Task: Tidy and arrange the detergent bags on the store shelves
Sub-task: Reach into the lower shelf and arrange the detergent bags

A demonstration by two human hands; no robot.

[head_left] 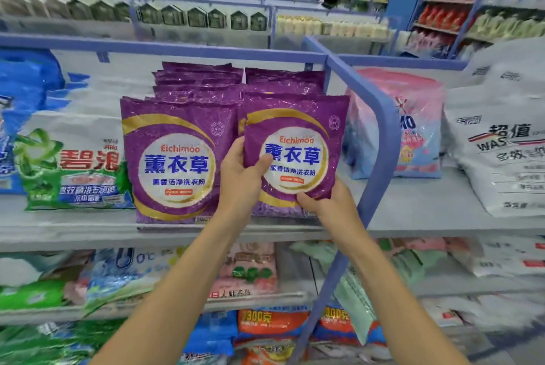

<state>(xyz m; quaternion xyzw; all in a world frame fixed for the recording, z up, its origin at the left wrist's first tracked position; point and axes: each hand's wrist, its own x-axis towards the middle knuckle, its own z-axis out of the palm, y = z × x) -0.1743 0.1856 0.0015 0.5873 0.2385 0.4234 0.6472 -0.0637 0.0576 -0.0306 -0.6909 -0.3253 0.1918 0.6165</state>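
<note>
Two rows of purple lavender detergent bags stand upright on the middle shelf (88, 227). The front bag of the right row (298, 140) is held at its lower part by both hands. My left hand (240, 170) grips its left edge, thumb on the white round label. My right hand (327, 198) pinches its bottom right corner. The front bag of the left row (174, 158) stands just beside it, with several more purple bags (200, 81) lined up behind.
A green and white bag (76, 170) and a blue bag (26, 105) stand to the left. A blue divider rail (380, 128) borders the purple rows on the right; beyond it stand a pink bag (413, 122) and a white bag (507, 143). Lower shelves hold more bags.
</note>
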